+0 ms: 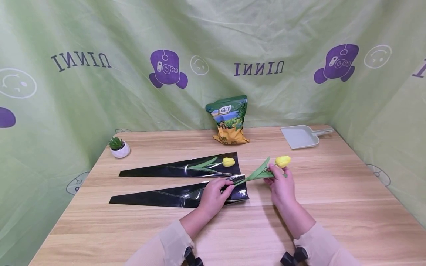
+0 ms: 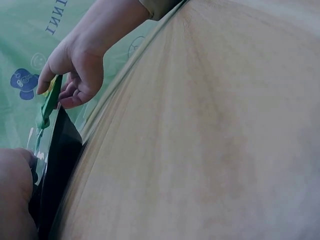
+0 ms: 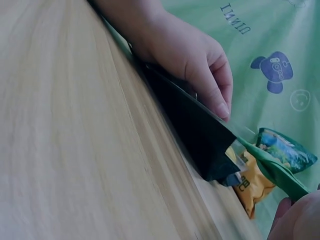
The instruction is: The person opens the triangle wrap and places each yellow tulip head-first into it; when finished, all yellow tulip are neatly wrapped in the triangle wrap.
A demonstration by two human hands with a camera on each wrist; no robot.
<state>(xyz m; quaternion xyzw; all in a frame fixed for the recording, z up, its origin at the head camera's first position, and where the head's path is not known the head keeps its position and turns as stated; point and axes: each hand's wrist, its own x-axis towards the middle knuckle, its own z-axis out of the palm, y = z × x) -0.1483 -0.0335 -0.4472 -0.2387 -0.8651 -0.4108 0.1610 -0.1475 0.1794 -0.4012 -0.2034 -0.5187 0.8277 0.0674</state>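
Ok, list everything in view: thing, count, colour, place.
tulip in hand: 1, yellow with green stem, stem end at the near sleeve's mouth
bagged tulip: 1, yellow, inside the far sleeve
sleeves: 2, black and clear, mid-table, side by side
bag: 1, green and orange, table's back edge
dustpan: 1, grey, back right
potted plant: 1, green in white pot, back left
table: 1, light wood
backdrop: 1, green, purple prints
hands: left hand grips the near sleeve's mouth; right hand holds the tulip's stem

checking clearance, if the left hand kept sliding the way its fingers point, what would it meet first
Probably the green leaves of the yellow tulip that the right hand holds; the left hand points that way along the black sleeve. Depth is unclear.
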